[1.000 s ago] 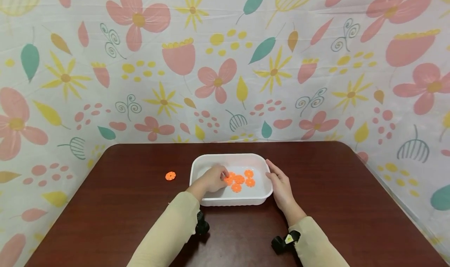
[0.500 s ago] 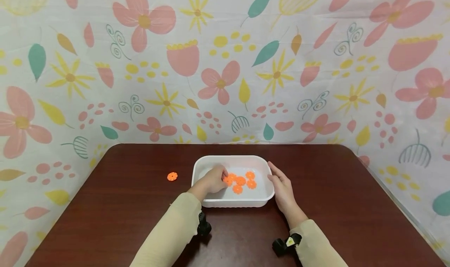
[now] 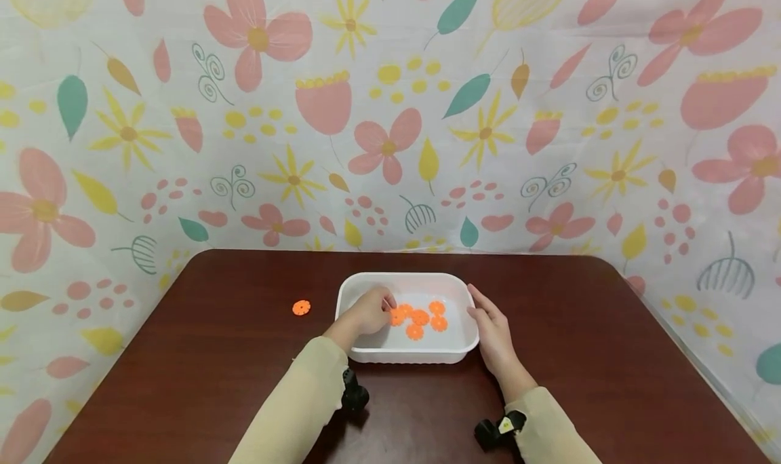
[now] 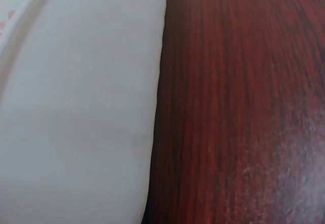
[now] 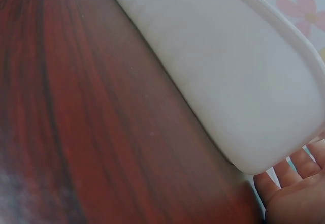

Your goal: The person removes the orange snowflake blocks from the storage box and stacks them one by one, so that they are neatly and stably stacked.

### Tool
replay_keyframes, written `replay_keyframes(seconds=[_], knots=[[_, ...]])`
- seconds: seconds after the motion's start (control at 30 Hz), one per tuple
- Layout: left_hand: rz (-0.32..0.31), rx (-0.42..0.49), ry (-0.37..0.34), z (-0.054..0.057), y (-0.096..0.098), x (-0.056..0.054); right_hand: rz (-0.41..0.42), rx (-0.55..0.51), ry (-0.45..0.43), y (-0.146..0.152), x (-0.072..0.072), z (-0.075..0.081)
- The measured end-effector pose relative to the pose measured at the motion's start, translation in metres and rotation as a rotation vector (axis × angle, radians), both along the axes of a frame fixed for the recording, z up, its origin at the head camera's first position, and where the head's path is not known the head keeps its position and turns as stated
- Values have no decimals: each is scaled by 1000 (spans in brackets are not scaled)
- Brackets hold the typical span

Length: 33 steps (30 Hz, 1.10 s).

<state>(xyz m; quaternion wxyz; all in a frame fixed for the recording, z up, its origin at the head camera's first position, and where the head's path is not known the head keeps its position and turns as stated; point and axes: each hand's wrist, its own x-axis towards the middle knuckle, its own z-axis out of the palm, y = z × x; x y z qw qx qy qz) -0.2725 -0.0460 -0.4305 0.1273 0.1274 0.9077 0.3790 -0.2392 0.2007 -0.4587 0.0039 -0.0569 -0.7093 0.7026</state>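
Note:
A white plastic tray [image 3: 409, 357] sits on the table with several small orange notched discs [image 3: 419, 317] on its floor. My left hand [image 3: 369, 311] reaches over the front left of the tray, fingers bent down, pinching an orange disc [image 3: 396, 316] at the left of the cluster. My right hand [image 3: 494, 330] grips the tray's right end, thumb at the rim and fingers along the outer side. In the right wrist view, the fingers [image 5: 287, 174] lie against the tray's end wall [image 5: 228, 76]. The left wrist view holds only the tray's outer wall [image 4: 81, 102] and table.
One more orange disc [image 3: 301, 307] lies on the dark wood table [image 3: 213, 355], left of the tray. Black wrist cameras [image 3: 354, 391] are strapped at both sleeves. A flower-patterned cloth [image 3: 390, 111] hangs behind the table's far edge.
The head view has shifted slightly, so the scene sits a little lower and to the right. Against the tray, my left hand and its disc have slid slightly left. My right hand keeps its grip.

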Motion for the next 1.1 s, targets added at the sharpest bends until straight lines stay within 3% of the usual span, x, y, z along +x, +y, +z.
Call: replay_keyframes(seconds=[0.27, 0.63, 0.9, 1.1], knots=[[16, 24, -50, 1, -2, 1, 2, -1, -6, -1, 2, -1], [24, 211, -73, 7, -2, 2, 4, -2, 12, -1, 2, 3], [12, 312, -135, 10, -5, 2, 5, -2, 15, 2, 4, -1], [63, 322, -148, 15, -12, 4, 0, -3, 24, 1, 3, -2]])
